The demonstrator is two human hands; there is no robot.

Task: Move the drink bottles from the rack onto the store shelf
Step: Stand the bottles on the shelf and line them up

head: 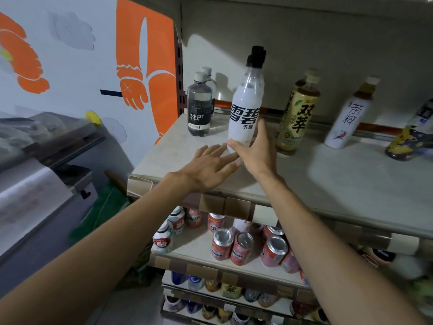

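A white Sprite bottle [246, 109] with a black cap stands upright on the top store shelf [339, 174], with another black-capped bottle right behind it. My right hand [255, 153] wraps its thumb and fingers around the base of that bottle. My left hand [210, 167] lies flat on the shelf just left of the bottle, fingers spread, fingertips close to my right thumb. Two dark Forest Soda bottles [199, 106] stand at the shelf's left end. A yellow tea bottle [297, 116] and a white tea bottle [346, 118] stand to the right.
A dark bottle with a yellow pattern [410, 137] sits at the far right edge. Lower shelves hold red cans [234, 245] and several small bottles [164, 238]. A grey freezer [42, 174] stands to the left under an orange and white wall.
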